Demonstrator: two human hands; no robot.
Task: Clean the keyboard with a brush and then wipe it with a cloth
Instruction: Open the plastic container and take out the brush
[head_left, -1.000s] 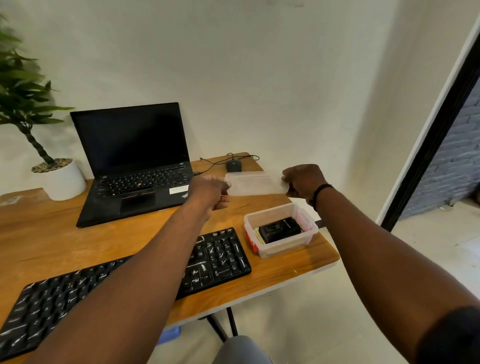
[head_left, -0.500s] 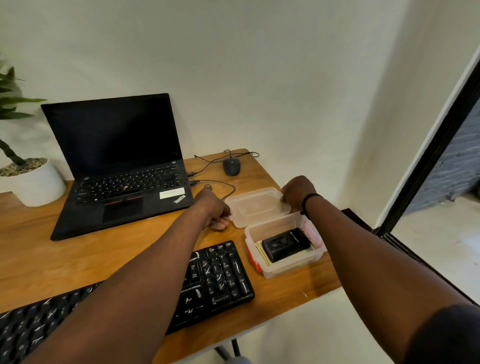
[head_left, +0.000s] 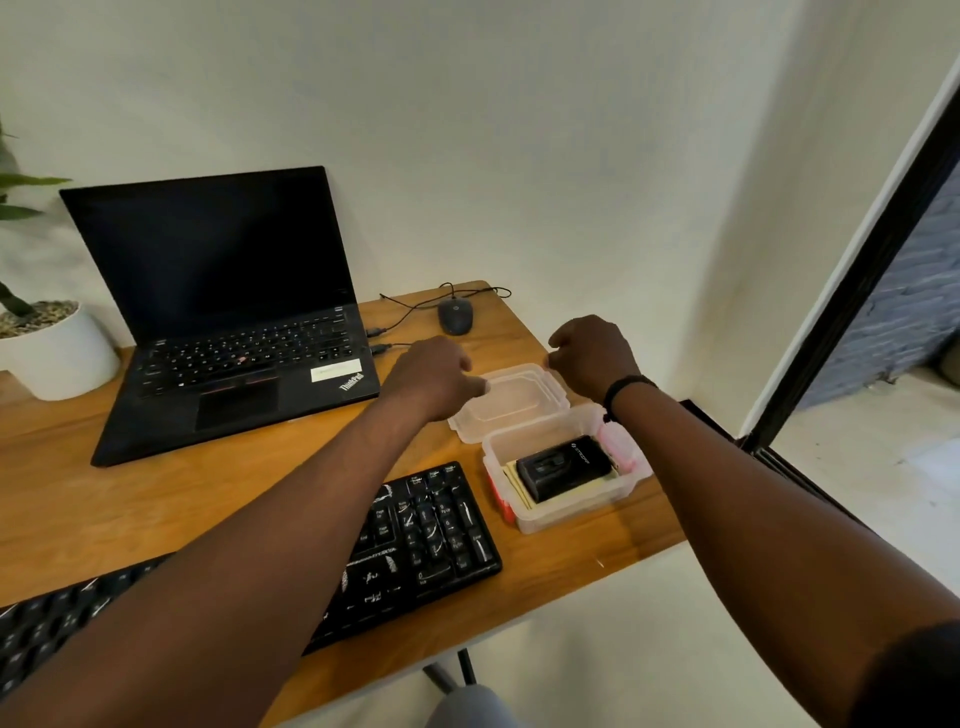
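Wooden desk (head_left: 171, 499) against a pale wall, and my left hand (head_left: 434, 376) sits at the left edge of the clear lid (head_left: 511, 402), fingers curled loosely; I can't tell whether they actually grip it. My right hand (head_left: 592, 353) hovers at the lid's right corner, fingers curled, holding nothing I can see. Lid lies flat on the desk, touching the open plastic box (head_left: 563, 512) below it, a black case (head_left: 563, 467) inside. Black keyboard (head_left: 431, 540) stretches across the lower left, under my left forearm. Open laptop (head_left: 228, 312) upper left, mouse (head_left: 455, 317) beside it
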